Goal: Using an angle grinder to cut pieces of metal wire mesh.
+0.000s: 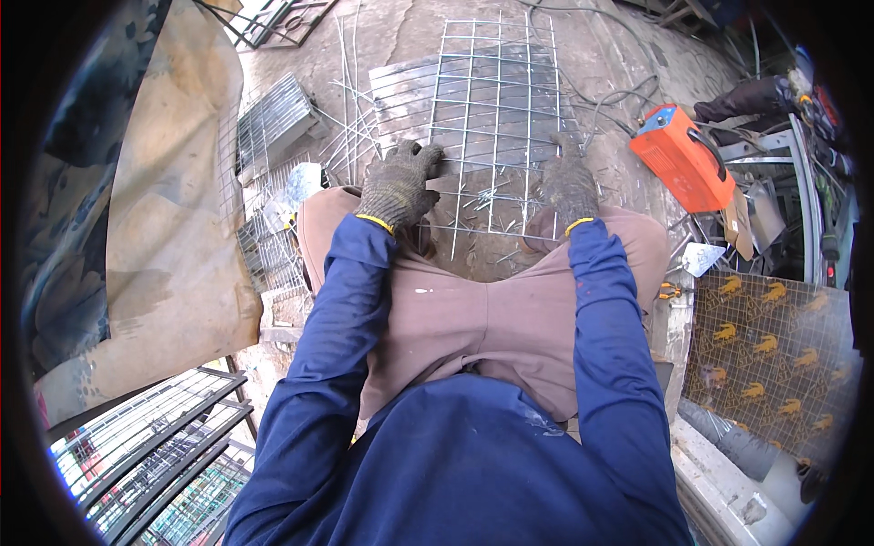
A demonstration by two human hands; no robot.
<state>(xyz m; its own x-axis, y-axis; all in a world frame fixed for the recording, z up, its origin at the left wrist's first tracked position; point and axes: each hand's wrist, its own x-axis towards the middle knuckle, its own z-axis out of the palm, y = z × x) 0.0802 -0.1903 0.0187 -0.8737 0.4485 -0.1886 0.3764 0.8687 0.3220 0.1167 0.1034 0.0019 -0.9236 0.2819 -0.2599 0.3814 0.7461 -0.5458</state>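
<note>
A wire mesh panel [496, 100] of thin metal rods extends away from me between my knees. My left hand [401, 185], in a dark knit glove with a yellow cuff, grips its near left side, fingers bent and thumb toward the rods. On the opposite side, my right hand [569, 182], gloved the same way, holds the mesh's right edge, its index finger stretched along the outer rod; the other fingertips are partly hidden. Beneath the mesh lies a grey metal plate [401, 86]. Short cut rod pieces [496, 198] are scattered on the ground under the near end.
Loose long rods [350, 114] and a grey metal block [278, 123] lie to the left. An orange machine with a handle [678, 159] stands right, near trailing cables [628, 94]. A stained sheet [173, 218] hangs at left; a patterned brown board [769, 355] is at right. Another person's leg [751, 100] shows far right.
</note>
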